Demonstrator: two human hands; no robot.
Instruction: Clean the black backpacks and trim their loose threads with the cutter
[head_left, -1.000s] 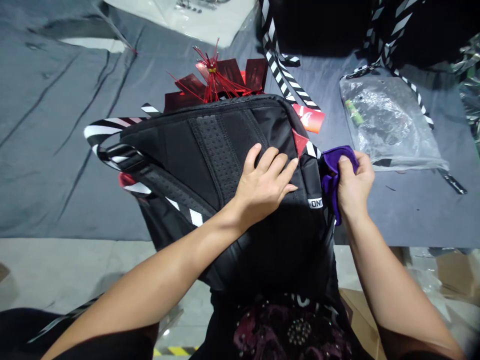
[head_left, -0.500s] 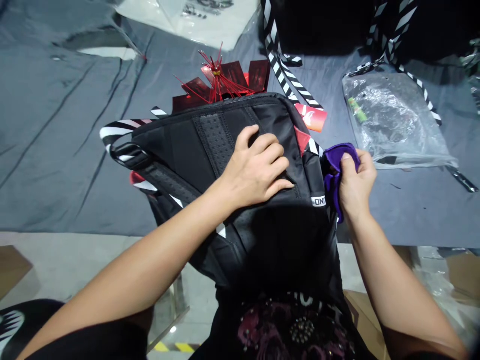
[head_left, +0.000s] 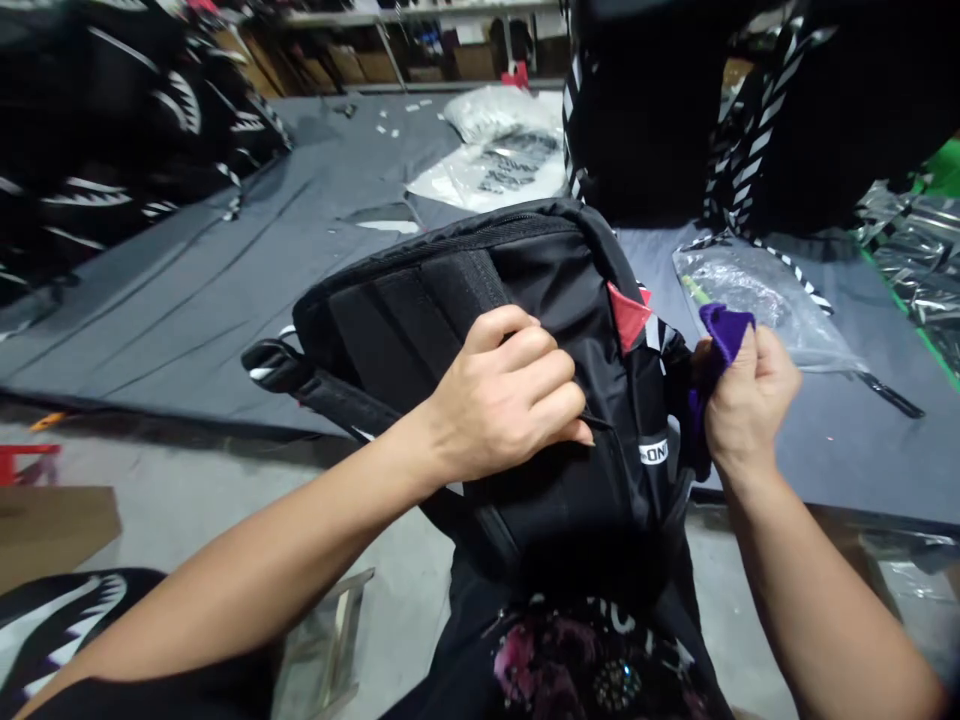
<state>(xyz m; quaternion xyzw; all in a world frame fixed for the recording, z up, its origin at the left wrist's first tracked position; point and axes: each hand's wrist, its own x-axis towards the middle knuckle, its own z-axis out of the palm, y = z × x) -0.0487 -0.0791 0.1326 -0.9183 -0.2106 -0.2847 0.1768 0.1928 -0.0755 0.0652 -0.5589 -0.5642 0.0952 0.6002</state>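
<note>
A black backpack [head_left: 555,290] fills the middle of the view, its zipped top edge toward 12 o'clock and its lower end against the person's dark clothing at 6. The left hand [head_left: 517,390] lies over the panel facing up, knuckles bent and fingers drawn close together; the fingertips are tucked from sight, so whether they pinch the fabric cannot be told. At 3 o'clock the right hand [head_left: 754,405] pinches a purple cloth [head_left: 724,330] between thumb and fingers, right beside the pack's side.

Between the hands, a red triangular piece [head_left: 630,315] shows at the pack's upper corner, with a white label [head_left: 654,453] below it. A shoulder strap [head_left: 330,395] loops out toward 9 o'clock.

Behind the pack runs a grey-covered table [head_left: 225,290]. On it, a clear plastic bag [head_left: 780,310] lies at 2 o'clock, white wrapped packets [head_left: 502,160] at 12, and black bags with toothed prints [head_left: 135,150] at 10. Large black shapes [head_left: 637,130] at 1 o'clock, edged with striped straps, are perhaps more backpacks. Off the table, a cardboard box [head_left: 60,530] sits at 8 o'clock.
</note>
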